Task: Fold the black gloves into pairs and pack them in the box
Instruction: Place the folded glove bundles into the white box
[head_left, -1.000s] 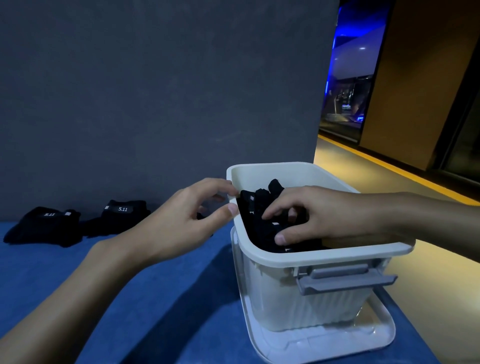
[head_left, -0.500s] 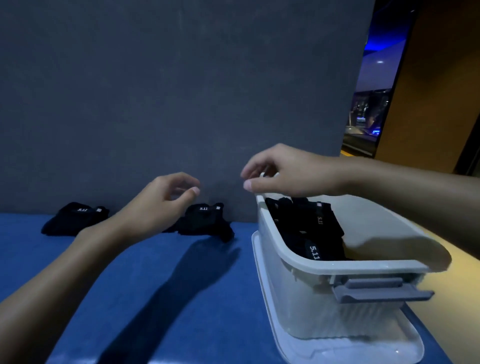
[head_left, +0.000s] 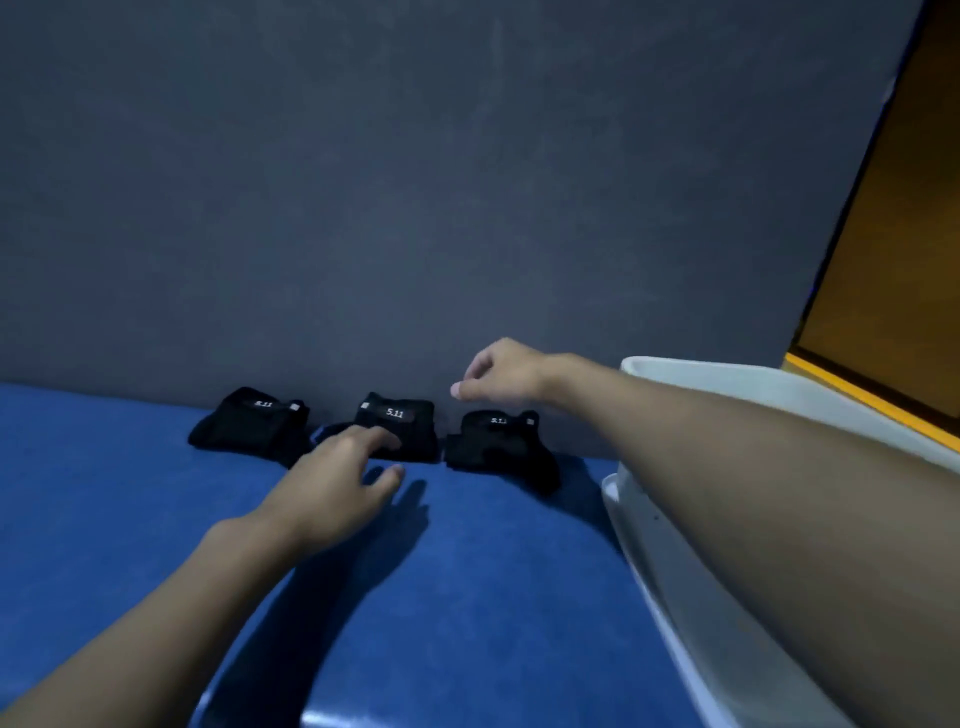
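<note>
- Pick-up step: three folded glove pairs (head_left: 498, 447) sit in a row on the blue surface (head_left: 104, 493), left of the box (head_left: 727, 384).
- Next I grip one and carry it boxward.
- My left hand (head_left: 337, 483), fingers spread, empty, is at the middle pair (head_left: 402, 421), perhaps touching; right hand (head_left: 501, 376) hovers loosely curled, empty.

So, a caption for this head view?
Left hand and right hand reach for three black glove bundles by the wall; box at right.

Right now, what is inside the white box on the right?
Nothing inside shows. Of the white box only rim and outer wall are visible; the right forearm lies across it, covering the interior. Three glove bundles lie outside it.
</note>
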